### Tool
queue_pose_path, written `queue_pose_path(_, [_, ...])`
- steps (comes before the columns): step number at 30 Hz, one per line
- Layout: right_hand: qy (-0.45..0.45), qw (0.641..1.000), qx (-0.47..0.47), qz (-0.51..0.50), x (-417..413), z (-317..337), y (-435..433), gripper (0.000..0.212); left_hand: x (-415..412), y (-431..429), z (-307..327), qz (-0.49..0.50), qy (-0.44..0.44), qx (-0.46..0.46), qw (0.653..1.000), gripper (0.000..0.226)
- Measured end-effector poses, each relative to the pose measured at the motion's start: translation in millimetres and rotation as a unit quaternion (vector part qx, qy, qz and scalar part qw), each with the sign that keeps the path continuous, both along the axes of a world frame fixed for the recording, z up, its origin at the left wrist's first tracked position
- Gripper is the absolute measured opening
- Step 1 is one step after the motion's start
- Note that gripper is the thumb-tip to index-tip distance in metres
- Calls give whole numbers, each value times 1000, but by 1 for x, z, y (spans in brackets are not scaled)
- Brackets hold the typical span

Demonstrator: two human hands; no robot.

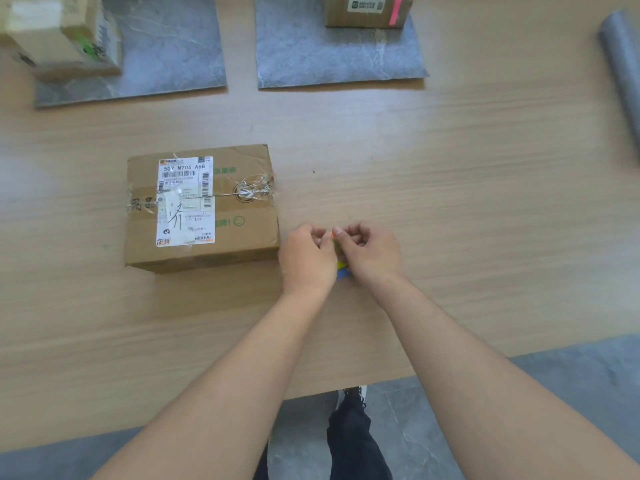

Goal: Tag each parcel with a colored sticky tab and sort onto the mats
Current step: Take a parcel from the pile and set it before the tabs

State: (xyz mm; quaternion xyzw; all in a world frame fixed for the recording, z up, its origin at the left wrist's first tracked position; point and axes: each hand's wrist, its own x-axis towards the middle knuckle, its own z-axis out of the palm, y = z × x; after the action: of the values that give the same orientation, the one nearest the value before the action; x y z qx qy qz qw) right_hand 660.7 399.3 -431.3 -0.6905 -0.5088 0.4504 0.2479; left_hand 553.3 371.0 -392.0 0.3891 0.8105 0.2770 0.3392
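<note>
I read both hands as closed in a fine pinch: the left hand (306, 258) and the right hand (370, 252) have their fingers curled, and their fingertips meet on a small stack of sticky tabs (341, 268) held between them, just above the table (450, 168). Orange shows at the fingertips, green and blue lower down between the palms. I cannot tell which hand steadies the stack and which one peels. The parcel (202, 207) lies just to the left of the left hand, close to its knuckles but apart from them, and I see no coloured tab on its top face. Hazard 1: two tabs lift together, because the strips are thin and the pinch covers most of the stack. Hazard 2: the tab curls or sticks to a fingertip, so that it bonds poorly to the cardboard. Hazard 3: a tab set on the torn tape or the glossy label of the parcel may peel off in transit; plain cardboard is my safer target. Hazard 4: wrong colour, wrong mat. Far ahead of the left hand, the left mat (166, 57) holds a box with a green mark (90, 50); ahead of the right hand, the right mat (311, 57) holds a box with a pink tab (394, 12). Orange matches neither, in my judgement.
</note>
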Motion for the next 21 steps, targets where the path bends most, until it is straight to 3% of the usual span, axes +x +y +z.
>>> queue_pose_path(11, [84,996,-28,30,10,-8,4,22,9,9,-3,64,-80,-11,995,10])
queue_pose_path(21, [66,996,10,52,13,-5,0,17,9,7,-4,122,-138,16,983,6])
